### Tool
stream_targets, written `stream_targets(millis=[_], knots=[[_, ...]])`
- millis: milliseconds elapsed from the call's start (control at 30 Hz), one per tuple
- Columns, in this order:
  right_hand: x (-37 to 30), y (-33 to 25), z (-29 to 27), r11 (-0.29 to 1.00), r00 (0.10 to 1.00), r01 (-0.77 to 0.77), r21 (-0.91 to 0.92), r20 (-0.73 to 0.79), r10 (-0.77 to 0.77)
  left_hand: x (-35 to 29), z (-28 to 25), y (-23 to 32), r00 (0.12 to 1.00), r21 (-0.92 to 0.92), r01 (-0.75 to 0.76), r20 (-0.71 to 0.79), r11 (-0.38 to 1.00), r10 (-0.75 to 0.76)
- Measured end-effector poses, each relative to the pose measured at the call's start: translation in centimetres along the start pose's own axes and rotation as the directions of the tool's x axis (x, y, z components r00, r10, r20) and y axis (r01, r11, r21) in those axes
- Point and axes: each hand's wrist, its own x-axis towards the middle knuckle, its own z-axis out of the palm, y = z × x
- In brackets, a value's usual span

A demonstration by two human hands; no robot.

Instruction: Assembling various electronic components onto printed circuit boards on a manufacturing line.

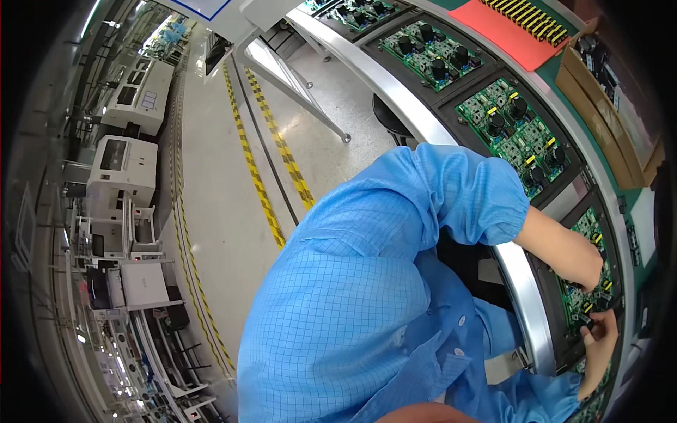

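Observation:
My left hand (584, 266) is bent down over a green circuit board (587, 224) at the right, its fingers curled and partly hidden behind the hand. Lower down, my right hand (601, 344) reaches to the same board's near end, thumb and forefinger brought together by a small dark component (585, 321). Whether that part is loose or fixed to the board I cannot tell. Yellow and black parts stand on this board. Beside it, another populated board (513, 130) carries large black round components and yellow parts.
More boards (431, 56) sit in dark carriers along a silver rail (395, 88). Beyond are a red sheet (493, 32) with rows of yellow-black parts (529, 20) and a cardboard box (599, 106) of dark parts. A stool (390, 116) stands behind the rail; machines (123, 166) line the left.

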Motion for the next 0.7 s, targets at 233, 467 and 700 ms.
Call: stream_targets(millis=[233, 467, 700], knots=[[0.1, 0.1, -0.3, 0.998, 0.999, 0.048, -0.041, 0.013, -0.047, 0.0, -0.4, -0.4, 0.999, -0.041, 0.016, 0.034, 0.999, -0.015], [3.9, -6.9, 5.6, 0.970, 0.972, 0.235, -0.068, 0.015, -0.234, -7.9, -3.4, -2.9, 0.989, -0.154, 0.012, -0.146, 0.988, -0.035], [8.1, -9.9, 9.2, 0.945, 0.948, 0.313, -0.098, -0.017, -0.316, -12.5, -10.4, -3.8, 0.978, -0.164, 0.209, 0.035, 0.964, -0.206]])
